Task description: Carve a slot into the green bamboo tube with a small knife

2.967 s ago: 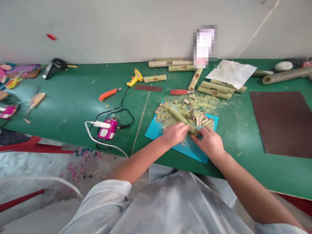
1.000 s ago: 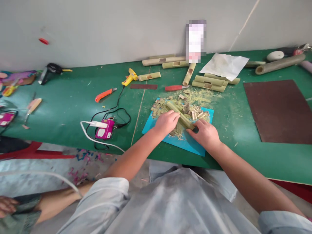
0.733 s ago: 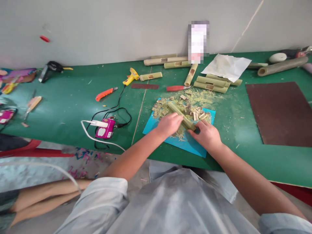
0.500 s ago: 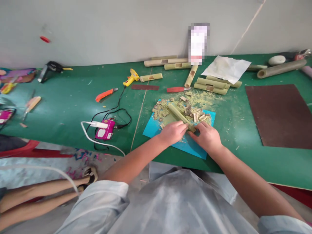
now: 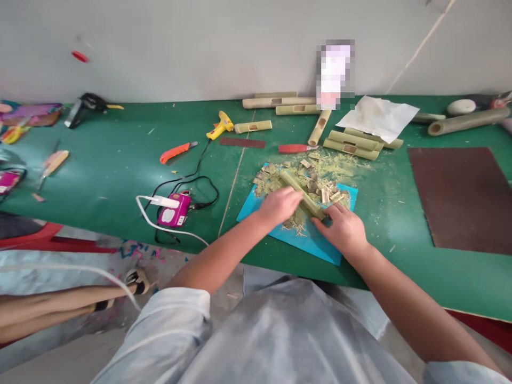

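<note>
A green bamboo tube [image 5: 307,201] lies slantwise over a blue sheet [image 5: 307,246] strewn with bamboo chips and shavings [image 5: 266,181]. My right hand [image 5: 344,228] grips the tube's near end between thumb and fingers. Along the tube's left side, around its middle, my left hand [image 5: 282,204] is closed against it with curled fingers; the fingertips are partly hidden. A red-handled knife [image 5: 294,149] rests beyond the chips. Behind it, several cut bamboo tubes [image 5: 352,150] lie in a group, some with rectangular openings.
A yellow glue gun [image 5: 221,126], an orange utility knife [image 5: 176,153] and a purple power adapter [image 5: 175,210] with cords lie to the left. White paper [image 5: 378,118] covers some tubes. A brown mat [image 5: 460,197] lies right. A blurred-out phone [image 5: 335,74] leans on the wall. Another person's legs [image 5: 68,304] show lower left.
My left hand has slid up the tube, away from its near end. My right hand still grips that end. The whole view has shifted slightly, and the other person's legs have moved left.
</note>
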Motion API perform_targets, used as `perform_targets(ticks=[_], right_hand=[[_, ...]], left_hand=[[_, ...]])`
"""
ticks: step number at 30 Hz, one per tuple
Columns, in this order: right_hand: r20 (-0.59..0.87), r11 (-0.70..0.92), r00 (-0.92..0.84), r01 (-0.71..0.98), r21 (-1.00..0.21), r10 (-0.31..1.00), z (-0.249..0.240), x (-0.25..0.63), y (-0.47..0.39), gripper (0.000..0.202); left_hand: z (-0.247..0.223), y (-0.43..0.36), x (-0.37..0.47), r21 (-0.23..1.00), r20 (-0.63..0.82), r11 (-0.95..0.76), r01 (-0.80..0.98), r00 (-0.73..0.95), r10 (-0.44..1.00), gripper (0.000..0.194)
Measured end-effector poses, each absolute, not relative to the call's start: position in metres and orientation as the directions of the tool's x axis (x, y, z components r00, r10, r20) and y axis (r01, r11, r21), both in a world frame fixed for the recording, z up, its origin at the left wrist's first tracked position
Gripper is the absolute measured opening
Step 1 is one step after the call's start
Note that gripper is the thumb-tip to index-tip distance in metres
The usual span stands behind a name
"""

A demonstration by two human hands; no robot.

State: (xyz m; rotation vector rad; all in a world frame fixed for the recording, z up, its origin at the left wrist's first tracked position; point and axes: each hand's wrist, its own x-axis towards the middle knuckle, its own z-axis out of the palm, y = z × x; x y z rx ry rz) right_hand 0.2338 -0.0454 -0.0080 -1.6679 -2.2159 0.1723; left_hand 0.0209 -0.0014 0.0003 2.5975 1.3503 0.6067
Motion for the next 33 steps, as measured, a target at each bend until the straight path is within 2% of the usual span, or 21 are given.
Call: perform_targets(ticks=[2, 3, 6, 8, 13, 18, 24, 30, 33], right_hand=[[0.207, 0.290, -0.233, 0.905, -0.312, 0.950, -0.007, 0.234, -0.045, 0.032], [0.204, 0.291, -0.235, 0.904, -0.314, 0.950, -0.007, 0.234, -0.045, 0.032], [0.194, 0.302, -0.250, 0.899, -0.318, 0.949, -0.004, 0.233, -0.045, 0.030], [0.190, 0.303, -0.252, 0.898, -0.321, 0.949, -0.003, 0.233, -0.045, 0.030], [0.187, 0.283, -0.232, 0.903, -0.323, 0.955, -0.003, 0.234, -0.044, 0.033], [0.185, 0.295, -0.246, 0.903, -0.314, 0.951, -0.004, 0.234, -0.043, 0.025], [0.180, 0.274, -0.227, 0.910, -0.311, 0.957, -0.004, 0.233, -0.044, 0.031], [0.193, 0.295, -0.244, 0.904, -0.310, 0.950, -0.002, 0.232, -0.043, 0.029], [0.199, 0.295, -0.242, 0.905, -0.305, 0.949, -0.002, 0.233, -0.044, 0.030]], left_hand=[[0.000, 0.005, 0.018, 0.303, 0.313, -0.518, 0.800, 0.430, 0.847, 0.033], [0.000, 0.004, 0.018, 0.298, 0.313, -0.529, 0.795, 0.442, 0.841, 0.033], [-0.001, -0.006, 0.025, 0.287, 0.273, -0.668, 0.687, 0.610, 0.744, 0.033], [-0.001, -0.007, 0.026, 0.278, 0.260, -0.700, 0.658, 0.650, 0.715, 0.032], [0.001, 0.007, 0.025, 0.264, 0.299, -0.511, 0.818, 0.434, 0.850, 0.031], [-0.003, -0.011, 0.044, 0.285, 0.263, -0.696, 0.659, 0.644, 0.718, 0.032], [-0.004, 0.019, 0.019, 0.320, 0.373, -0.526, 0.788, 0.406, 0.834, 0.030], [-0.007, -0.002, 0.025, 0.328, 0.383, -0.727, 0.603, 0.618, 0.686, 0.031], [-0.008, 0.003, 0.019, 0.318, 0.441, -0.656, 0.684, 0.506, 0.741, 0.031]])
